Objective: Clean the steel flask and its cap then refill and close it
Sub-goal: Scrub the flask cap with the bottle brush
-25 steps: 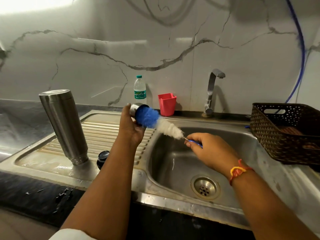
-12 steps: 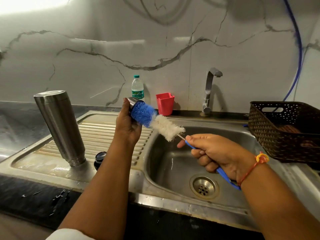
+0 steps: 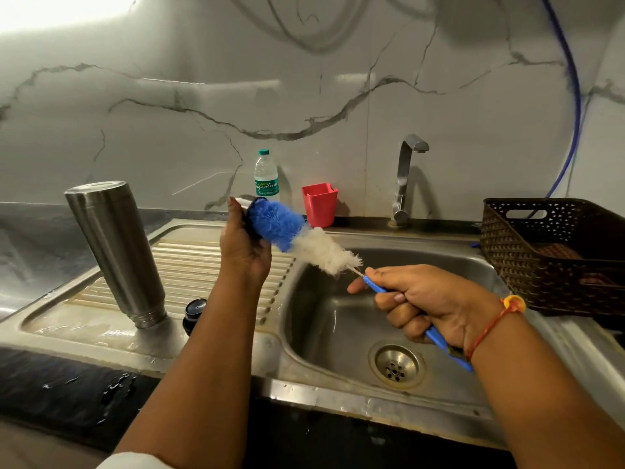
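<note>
The steel flask (image 3: pixel 115 252) stands upside down on the sink's ribbed drainboard (image 3: pixel 189 262), at the left. My left hand (image 3: pixel 241 247) grips the steel cap (image 3: pixel 242 202) above the drainboard, and only the cap's rim shows past my fingers. The blue and white bottle brush (image 3: pixel 297 240) has its blue tip pushed into the cap. My right hand (image 3: pixel 419 299) holds the brush's blue handle over the sink basin (image 3: pixel 341 326). A small black stopper (image 3: pixel 193 313) sits on the drainboard beside the flask, partly hidden by my left arm.
A tap (image 3: pixel 406 177) rises behind the basin, shut off. A plastic water bottle (image 3: pixel 266 177) and a red cup (image 3: pixel 319 204) stand against the marble wall. A dark woven basket (image 3: pixel 554 255) sits at the right. The counter edge at the front left is wet.
My right hand has turned and slid down the handle, so more blue handle shows behind the wrist. The brush has tilted steeper into the cap, which my left hand raised slightly.
</note>
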Available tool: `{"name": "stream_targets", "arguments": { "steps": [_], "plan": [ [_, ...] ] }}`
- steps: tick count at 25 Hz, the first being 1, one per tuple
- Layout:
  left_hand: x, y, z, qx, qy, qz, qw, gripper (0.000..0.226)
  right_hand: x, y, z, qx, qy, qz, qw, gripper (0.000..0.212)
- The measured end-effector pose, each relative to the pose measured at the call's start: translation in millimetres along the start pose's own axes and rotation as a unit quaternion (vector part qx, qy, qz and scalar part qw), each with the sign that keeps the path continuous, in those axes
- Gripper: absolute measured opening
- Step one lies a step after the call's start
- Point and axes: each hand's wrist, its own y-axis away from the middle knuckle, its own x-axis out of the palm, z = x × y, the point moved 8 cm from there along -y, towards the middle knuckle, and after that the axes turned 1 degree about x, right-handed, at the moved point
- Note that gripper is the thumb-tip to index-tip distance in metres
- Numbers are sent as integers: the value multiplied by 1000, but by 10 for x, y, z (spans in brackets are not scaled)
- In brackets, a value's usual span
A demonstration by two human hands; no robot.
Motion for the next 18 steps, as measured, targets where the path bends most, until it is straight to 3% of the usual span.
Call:
{"name": "stream_targets", "arguments": {
  "steps": [2,5,9,11,15,16,18],
  "plan": [
    [-140,-13,-190,68,8,-58,996,56,-186,35,35,-14,31,-44,998,35],
    [-45,117,-297,118,-109,-67,985,48,-353,-10,76,-57,75,-128,987,34],
    [169,390,-260,82,-343,-45,934,58,-228,-156,37,-95,154,-150,972,33],
    [77,488,-389,75,-490,-52,867,57,-170,-201,25,-100,182,-145,968,32],
    [-256,579,-701,33,-746,-50,663,59,-63,-217,39,-125,237,-142,953,30],
    [-323,609,-745,16,-772,-49,633,58,-37,-218,42,-130,253,-144,948,30],
    [-423,638,-801,-4,-794,-49,606,55,-7,-208,55,-134,280,-153,938,29]
  ]
}}
